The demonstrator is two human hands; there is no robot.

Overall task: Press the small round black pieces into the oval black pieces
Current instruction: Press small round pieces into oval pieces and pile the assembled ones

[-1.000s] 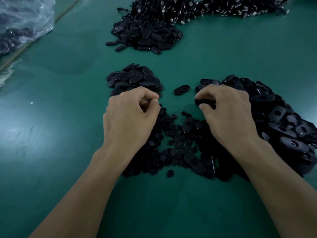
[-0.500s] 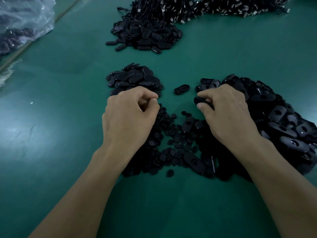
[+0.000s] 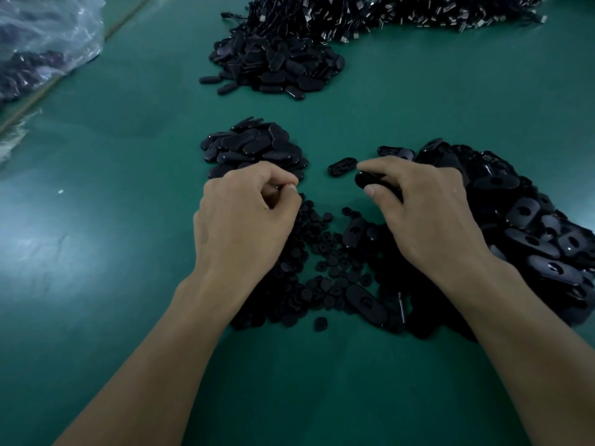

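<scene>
Two bare hands work low over the green table point(image 3: 128, 194). Your right hand point(image 3: 425, 217) pinches one oval black piece point(image 3: 367, 180) between thumb and curled fingers, just beside a lone oval point(image 3: 342, 165) and at the edge of the big oval heap point(image 3: 531, 226). Your left hand point(image 3: 244, 220) is curled, thumb tip pressed to forefinger; whether anything sits in that pinch cannot be told. Small round black pieces point(image 3: 322, 252) lie scattered between your wrists. A stack of ovals point(image 3: 254, 149) sits just beyond your left knuckles.
</scene>
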